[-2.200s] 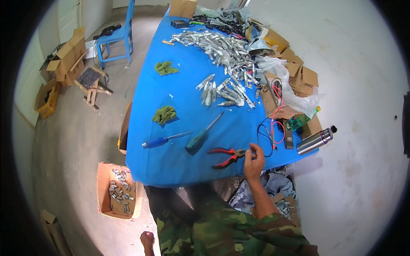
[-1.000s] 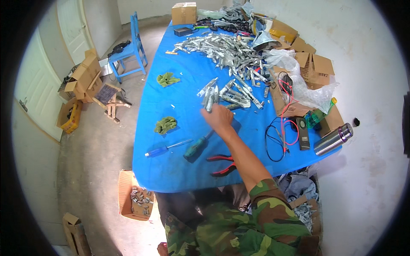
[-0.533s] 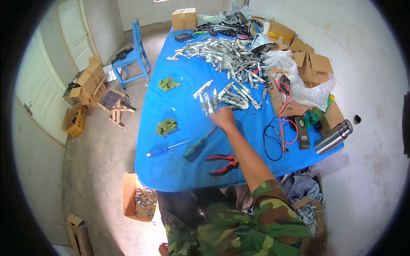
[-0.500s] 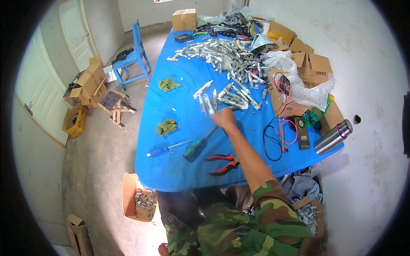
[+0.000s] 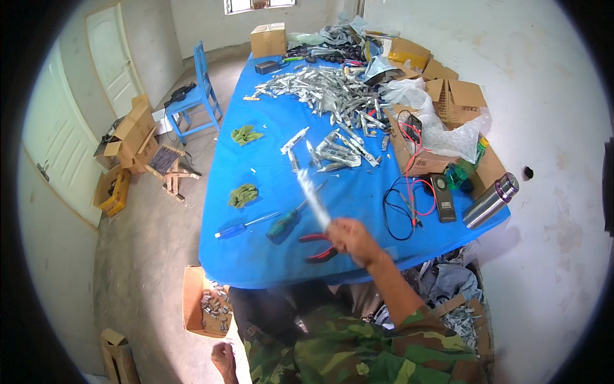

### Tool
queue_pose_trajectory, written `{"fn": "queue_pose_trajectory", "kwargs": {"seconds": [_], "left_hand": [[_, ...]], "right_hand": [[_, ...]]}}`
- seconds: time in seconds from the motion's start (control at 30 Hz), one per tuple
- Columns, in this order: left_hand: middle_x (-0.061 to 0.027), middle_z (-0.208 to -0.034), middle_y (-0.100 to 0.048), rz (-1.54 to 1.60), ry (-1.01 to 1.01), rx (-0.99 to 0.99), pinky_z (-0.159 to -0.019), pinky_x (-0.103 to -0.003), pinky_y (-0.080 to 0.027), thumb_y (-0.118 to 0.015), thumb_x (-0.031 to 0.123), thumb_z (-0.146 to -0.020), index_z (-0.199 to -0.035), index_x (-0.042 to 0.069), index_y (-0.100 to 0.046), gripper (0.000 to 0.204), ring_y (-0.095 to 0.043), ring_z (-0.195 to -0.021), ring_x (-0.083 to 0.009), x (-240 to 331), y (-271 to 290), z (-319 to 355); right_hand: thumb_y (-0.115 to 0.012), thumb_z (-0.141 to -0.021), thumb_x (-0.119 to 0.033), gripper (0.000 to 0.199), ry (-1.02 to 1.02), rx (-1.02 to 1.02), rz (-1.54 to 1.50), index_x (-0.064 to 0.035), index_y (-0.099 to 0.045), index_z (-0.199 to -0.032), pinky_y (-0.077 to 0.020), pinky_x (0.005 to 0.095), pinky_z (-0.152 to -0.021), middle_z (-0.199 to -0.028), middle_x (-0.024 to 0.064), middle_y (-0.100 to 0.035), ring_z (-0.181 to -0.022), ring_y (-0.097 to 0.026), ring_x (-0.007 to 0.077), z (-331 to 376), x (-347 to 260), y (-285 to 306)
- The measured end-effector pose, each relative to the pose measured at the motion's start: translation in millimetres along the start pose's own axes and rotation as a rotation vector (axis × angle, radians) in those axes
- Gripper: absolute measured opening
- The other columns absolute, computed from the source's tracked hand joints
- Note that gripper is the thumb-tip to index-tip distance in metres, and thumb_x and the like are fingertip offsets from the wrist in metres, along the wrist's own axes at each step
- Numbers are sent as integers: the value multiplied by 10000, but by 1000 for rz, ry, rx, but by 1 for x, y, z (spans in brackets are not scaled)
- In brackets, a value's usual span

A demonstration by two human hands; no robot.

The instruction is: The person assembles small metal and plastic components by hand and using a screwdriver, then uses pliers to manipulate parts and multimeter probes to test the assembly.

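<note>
Right hand (image 5: 350,238), now pulled back from the pile, is gripping a silver strip (image 5: 312,195) at frame centre, above the red pliers (image 5: 318,246)

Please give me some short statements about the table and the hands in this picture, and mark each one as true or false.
1. The right hand holds a long silvery metal piece above the blue table cover. True.
2. The red-handled pliers are in the left hand. False: they lie on the table cover beside the right hand; the left hand is down near the floor, away from the table.
3. The steel vacuum flask stands upright. False: it lies on its side at the table's right corner.
4. The green-handled screwdriver and the blue-handled screwdriver lie on the table. True.
5. The open cardboard box of small metal parts sits on the floor. True.
</note>
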State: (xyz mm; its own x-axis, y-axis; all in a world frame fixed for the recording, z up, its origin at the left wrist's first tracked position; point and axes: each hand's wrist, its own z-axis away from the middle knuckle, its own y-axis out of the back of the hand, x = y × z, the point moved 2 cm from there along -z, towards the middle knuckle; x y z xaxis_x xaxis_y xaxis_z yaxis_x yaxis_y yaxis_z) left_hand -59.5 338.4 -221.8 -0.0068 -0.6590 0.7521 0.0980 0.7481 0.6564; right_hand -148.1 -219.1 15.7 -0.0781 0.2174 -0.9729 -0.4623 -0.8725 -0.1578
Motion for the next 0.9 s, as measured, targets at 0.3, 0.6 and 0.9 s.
{"fn": "queue_pose_trajectory", "kwargs": {"seconds": [0.3,0.6,0.9], "left_hand": [[-148,-1072,-676,752,-77,-346,-638,-277,-538,-631,233,-1017,-1286,-23,-573,376,-655,-783,-162,301,-5,-17],[6,-644,-577,790,-8,-495,-525,-222,-411,-626,200,-1028,-880,52,-630,209,-516,-544,-73,331,-26,11],[-13,-783,-647,641,-39,-476,-589,-221,-460,-636,135,-1017,-1011,-13,-658,150,-574,-664,-64,328,-21,26]], "right_hand": [[-603,-1047,-267,228,-245,-527,-99,-51,-670,-1077,-351,218,-601,-798,-70,-526,-697,-450,33,107,64,-96],[-627,-1023,-253,264,-132,-554,136,-8,-649,-1121,-450,295,-707,-885,-3,-601,-819,-533,101,125,84,-103],[-703,-918,-211,473,290,-338,452,-29,-575,-1335,-514,387,-862,-1181,152,-622,-1015,-629,230,116,93,-124]]}}
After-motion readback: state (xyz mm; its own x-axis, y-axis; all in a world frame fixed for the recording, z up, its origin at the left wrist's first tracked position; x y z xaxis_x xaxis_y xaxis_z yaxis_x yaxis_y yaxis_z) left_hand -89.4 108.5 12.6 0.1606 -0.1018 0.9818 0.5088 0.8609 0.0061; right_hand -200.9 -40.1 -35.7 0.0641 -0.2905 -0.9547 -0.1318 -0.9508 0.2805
